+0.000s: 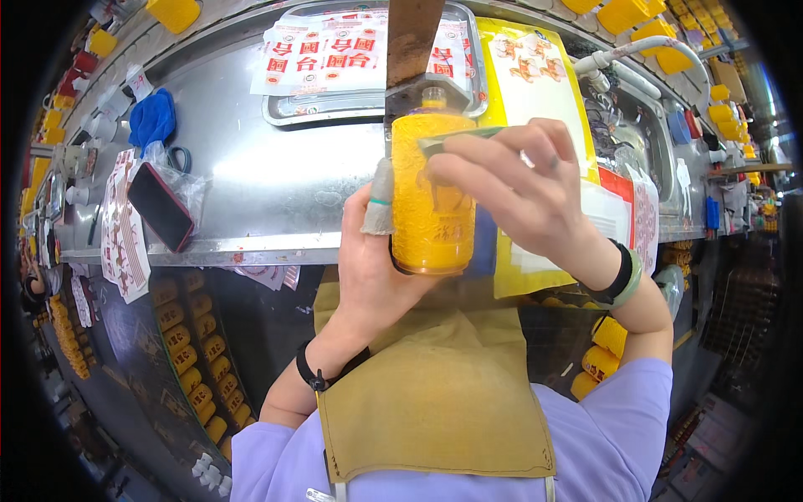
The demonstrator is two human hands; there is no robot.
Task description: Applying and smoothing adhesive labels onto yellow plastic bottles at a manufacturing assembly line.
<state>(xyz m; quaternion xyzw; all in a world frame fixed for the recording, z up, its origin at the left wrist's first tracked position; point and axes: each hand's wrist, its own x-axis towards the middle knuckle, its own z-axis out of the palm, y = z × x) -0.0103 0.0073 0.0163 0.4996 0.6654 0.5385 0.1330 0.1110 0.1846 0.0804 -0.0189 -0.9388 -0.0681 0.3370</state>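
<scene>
A yellow bottle (418, 192) with a rough, textured surface and a dark printed picture stands upright before me. My left hand (372, 272) is closed around its lower left side, with a grey cover and a teal band on the thumb. Between the fingertips of my right hand (531, 184) is a thin dark-green flat piece (468, 135), laid against the bottle's upper right front. Motion blurs this piece, and its exact kind cannot be made out. Some right fingers are curled over it. The bottle's back is hidden.
A metal tray (335, 113) bears red-printed transfer sheets (322, 54). On the steel worktop (251, 180) lie a phone (161, 207), a blue cloth (152, 119) and printed strips (124, 230). A yellow-bordered sheet (544, 117) and a sink (644, 138) are at right. A brown post (414, 38) rises behind the bottle.
</scene>
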